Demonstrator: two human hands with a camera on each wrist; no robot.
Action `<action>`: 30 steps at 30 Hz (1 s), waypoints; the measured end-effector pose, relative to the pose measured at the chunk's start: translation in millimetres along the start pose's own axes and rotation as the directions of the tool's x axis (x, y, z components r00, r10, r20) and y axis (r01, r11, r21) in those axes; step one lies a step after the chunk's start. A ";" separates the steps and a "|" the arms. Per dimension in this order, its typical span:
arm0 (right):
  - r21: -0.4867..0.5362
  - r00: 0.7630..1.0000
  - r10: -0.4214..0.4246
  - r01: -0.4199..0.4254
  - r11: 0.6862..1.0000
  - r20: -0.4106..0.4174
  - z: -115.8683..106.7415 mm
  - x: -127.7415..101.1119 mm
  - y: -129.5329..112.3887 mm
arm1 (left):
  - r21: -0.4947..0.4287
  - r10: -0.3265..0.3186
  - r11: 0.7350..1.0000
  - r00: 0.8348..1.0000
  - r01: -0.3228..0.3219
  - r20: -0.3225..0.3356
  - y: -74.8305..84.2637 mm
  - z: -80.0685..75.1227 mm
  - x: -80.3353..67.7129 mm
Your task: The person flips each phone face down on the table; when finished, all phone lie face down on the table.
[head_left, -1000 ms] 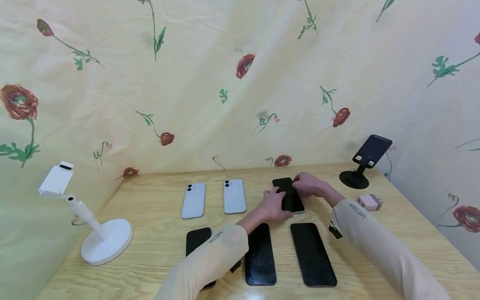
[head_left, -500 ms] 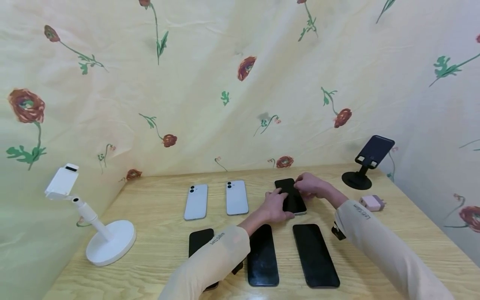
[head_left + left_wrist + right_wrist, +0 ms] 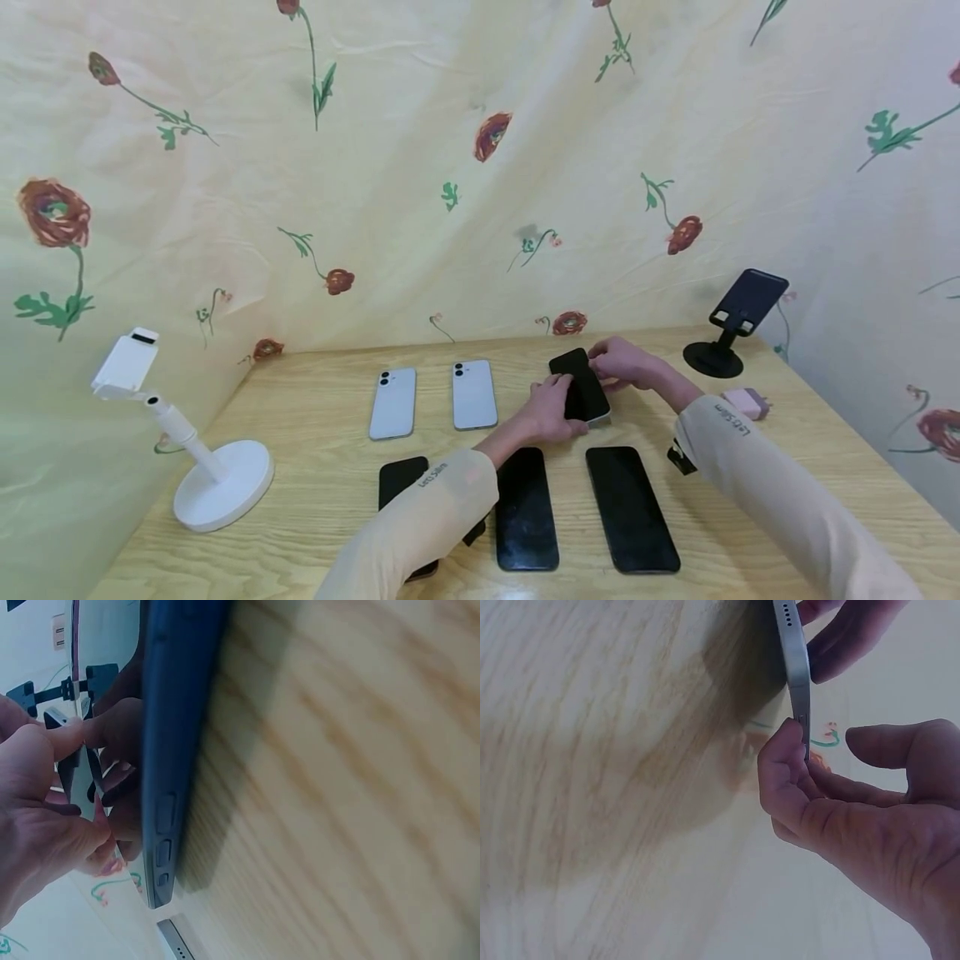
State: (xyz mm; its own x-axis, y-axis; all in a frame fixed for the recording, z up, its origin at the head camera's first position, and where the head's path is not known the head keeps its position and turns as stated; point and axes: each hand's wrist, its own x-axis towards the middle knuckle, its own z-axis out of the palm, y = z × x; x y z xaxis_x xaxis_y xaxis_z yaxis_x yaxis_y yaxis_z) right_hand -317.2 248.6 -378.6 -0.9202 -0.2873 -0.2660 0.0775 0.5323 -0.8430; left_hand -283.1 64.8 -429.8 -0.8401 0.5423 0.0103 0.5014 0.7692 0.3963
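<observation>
A black-screened smartphone (image 3: pixel 591 400) in the back row lies face up, its right side tilted up off the table. My left hand (image 3: pixel 550 411) holds it by the near left corner, fingers over the screen and thumb at the near edge. On the far right side, my right hand (image 3: pixel 622 364) grips the long edge. The right wrist view shows those fingers curled round the phone's edge (image 3: pixel 798 671), with the thumb apart from it. Two pale smartphones (image 3: pixel 474 395) lie back side up to the left, cameras at the far end.
Nearer me lie more dark smartphones (image 3: pixel 632 510), one (image 3: pixel 401 479) partly under my left sleeve. A white phone stand (image 3: pixel 225 483) stands at left, a black one (image 3: pixel 712 360) at back right. A pink-and-white charger plug (image 3: pixel 744 403) lies beside my right sleeve. Floral cloth hangs behind.
The smartphone between my hands lay flat and now tilts, its right side raised. My right hand has lifted slightly. The other phones and stands keep their places.
</observation>
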 end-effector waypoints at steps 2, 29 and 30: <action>0.005 1.000 -0.009 0.009 1.000 0.004 -0.9 -0.7 -0.7 | -0.014 -0.003 1.000 1.000 0.003 0.003 0.3 -0.9 -0.9; 0.015 0.981 -0.170 0.170 0.985 0.090 9.4 -12.6 -20.6 | -0.173 0.084 0.981 0.996 -0.082 0.004 -11.2 -10.8 -6.8; 0.016 0.980 -0.175 0.174 0.985 0.092 10.0 -12.6 -20.7 | -0.180 0.082 0.980 0.997 -0.080 0.005 -11.7 -10.6 -6.9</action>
State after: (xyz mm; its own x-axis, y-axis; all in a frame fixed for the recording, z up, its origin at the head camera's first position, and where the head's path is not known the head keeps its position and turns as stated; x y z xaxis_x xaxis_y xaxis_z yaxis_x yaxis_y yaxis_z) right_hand -303.3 233.3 -362.5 -0.8801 -0.4481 -0.1567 -0.0775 0.4614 -0.8838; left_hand -285.3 48.5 -424.8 -0.7950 0.6054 0.0386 0.5217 0.6499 0.5527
